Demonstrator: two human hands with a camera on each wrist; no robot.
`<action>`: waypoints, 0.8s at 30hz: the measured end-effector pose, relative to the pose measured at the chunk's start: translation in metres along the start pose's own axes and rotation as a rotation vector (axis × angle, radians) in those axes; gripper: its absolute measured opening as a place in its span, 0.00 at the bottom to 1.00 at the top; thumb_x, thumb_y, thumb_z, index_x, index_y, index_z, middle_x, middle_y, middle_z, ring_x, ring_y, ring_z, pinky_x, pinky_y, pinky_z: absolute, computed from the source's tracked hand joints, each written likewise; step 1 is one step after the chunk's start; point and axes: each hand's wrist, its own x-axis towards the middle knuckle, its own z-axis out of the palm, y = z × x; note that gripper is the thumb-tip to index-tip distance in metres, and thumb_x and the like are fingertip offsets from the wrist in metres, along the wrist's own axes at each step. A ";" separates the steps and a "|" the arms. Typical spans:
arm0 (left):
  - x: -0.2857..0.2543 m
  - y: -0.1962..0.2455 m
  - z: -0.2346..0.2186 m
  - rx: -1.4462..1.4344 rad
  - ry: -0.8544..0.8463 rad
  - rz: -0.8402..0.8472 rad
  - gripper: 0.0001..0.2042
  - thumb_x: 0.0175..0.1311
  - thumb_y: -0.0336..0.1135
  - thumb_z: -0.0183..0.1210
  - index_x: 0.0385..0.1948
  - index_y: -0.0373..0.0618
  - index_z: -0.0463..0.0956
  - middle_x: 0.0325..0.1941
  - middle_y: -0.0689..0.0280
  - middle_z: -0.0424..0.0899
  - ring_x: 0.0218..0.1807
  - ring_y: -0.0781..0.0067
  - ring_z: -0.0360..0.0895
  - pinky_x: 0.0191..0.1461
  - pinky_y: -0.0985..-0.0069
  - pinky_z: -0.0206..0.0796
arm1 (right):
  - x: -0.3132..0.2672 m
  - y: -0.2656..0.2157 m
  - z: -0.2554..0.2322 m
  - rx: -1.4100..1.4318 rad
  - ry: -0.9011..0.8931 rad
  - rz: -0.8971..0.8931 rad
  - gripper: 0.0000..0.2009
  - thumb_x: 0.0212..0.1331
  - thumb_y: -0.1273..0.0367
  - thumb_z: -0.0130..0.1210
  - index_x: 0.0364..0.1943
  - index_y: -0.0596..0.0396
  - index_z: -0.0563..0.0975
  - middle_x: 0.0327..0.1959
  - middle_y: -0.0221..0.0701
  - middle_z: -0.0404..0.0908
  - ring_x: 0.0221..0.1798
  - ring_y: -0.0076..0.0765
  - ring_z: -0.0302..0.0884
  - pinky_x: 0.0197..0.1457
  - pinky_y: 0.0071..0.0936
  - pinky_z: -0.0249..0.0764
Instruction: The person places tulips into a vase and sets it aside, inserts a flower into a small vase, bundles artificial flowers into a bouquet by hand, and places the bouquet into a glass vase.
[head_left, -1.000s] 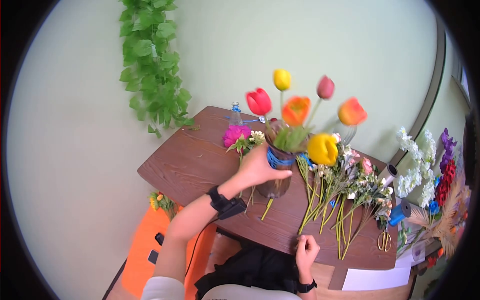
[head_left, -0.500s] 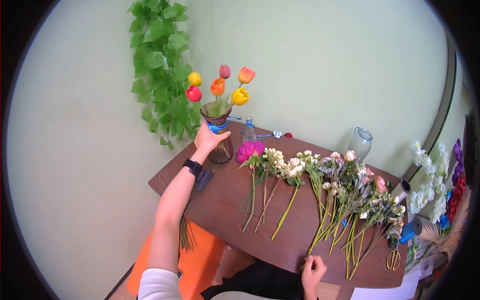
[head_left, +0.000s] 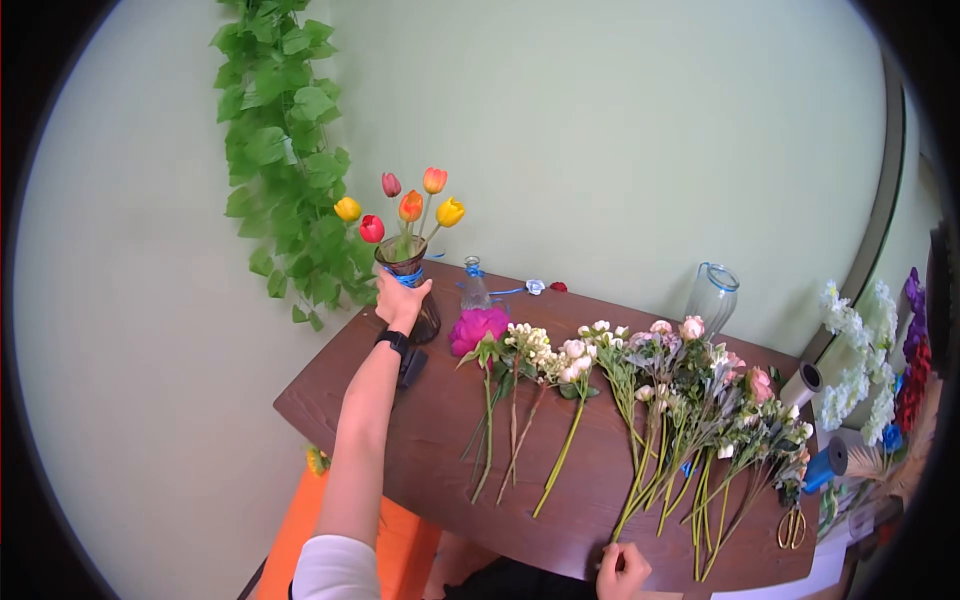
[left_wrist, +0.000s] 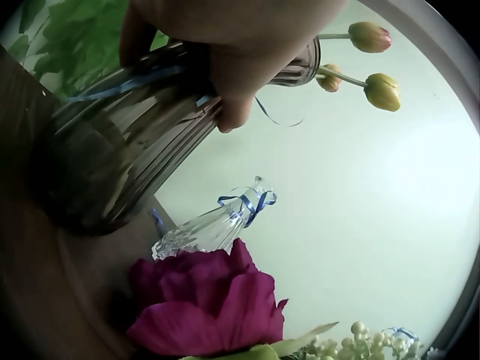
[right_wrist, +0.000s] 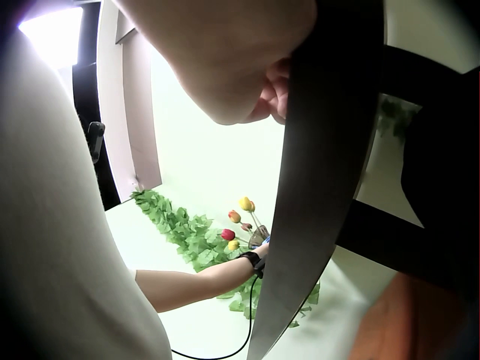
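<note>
The ribbed brown vase (left_wrist: 146, 139) stands at the left end of the table (head_left: 425, 440), where a second ago it was over the middle, near the loose stems. The left hand (head_left: 402, 302) grips it just below the rim, fingers and thumb wrapped round the glass at the blue ribbon (head_left: 407, 277). Its tulips (head_left: 411, 206) rise upright, spread above the rim. For the work in hand, this seems to set the filled vase apart from the unused flowers; whether its base rests flat is hard to tell, as the wrist view is dark there.

Just to its right are a clear glass bottle (head_left: 475, 292) and a magenta bloom (head_left: 480, 330). Farther right lie the pale sprays (head_left: 680, 385), with a glass jar (head_left: 713, 298) behind. The right hand (head_left: 622, 574) is at the near edge, fingers curled in, nothing visible in them.
</note>
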 end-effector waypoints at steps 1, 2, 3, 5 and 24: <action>0.001 0.001 0.003 0.001 0.003 0.004 0.42 0.31 0.53 0.67 0.50 0.45 0.56 0.47 0.58 0.69 0.47 0.55 0.70 0.45 0.60 0.65 | 0.000 0.001 0.001 0.007 -0.006 0.010 0.07 0.53 0.70 0.49 0.23 0.59 0.73 0.18 0.41 0.73 0.21 0.37 0.71 0.27 0.29 0.67; 0.002 0.002 0.006 -0.003 -0.001 0.006 0.42 0.31 0.53 0.67 0.50 0.45 0.56 0.47 0.58 0.69 0.47 0.55 0.70 0.45 0.60 0.65 | 0.000 0.001 0.001 0.013 -0.014 0.021 0.07 0.53 0.70 0.49 0.23 0.59 0.73 0.18 0.41 0.72 0.20 0.37 0.71 0.27 0.29 0.67; 0.004 0.004 0.010 0.007 0.016 -0.008 0.41 0.31 0.53 0.67 0.49 0.45 0.57 0.47 0.58 0.70 0.47 0.55 0.71 0.44 0.59 0.66 | 0.000 0.000 0.001 0.009 -0.010 0.024 0.07 0.53 0.70 0.49 0.23 0.59 0.73 0.18 0.41 0.72 0.20 0.37 0.71 0.27 0.29 0.67; 0.005 0.007 0.016 0.017 0.027 -0.023 0.40 0.31 0.53 0.67 0.48 0.45 0.57 0.47 0.58 0.70 0.46 0.54 0.71 0.44 0.59 0.66 | 0.001 -0.001 0.002 0.028 -0.006 0.053 0.07 0.53 0.70 0.49 0.22 0.59 0.72 0.17 0.40 0.72 0.20 0.37 0.70 0.27 0.28 0.67; 0.024 0.011 0.046 -0.074 -0.034 -0.025 0.39 0.36 0.50 0.60 0.50 0.42 0.51 0.48 0.53 0.64 0.46 0.47 0.68 0.46 0.58 0.63 | -0.001 0.000 0.008 -0.059 0.017 0.047 0.08 0.53 0.71 0.49 0.20 0.59 0.71 0.17 0.38 0.73 0.20 0.35 0.71 0.27 0.28 0.67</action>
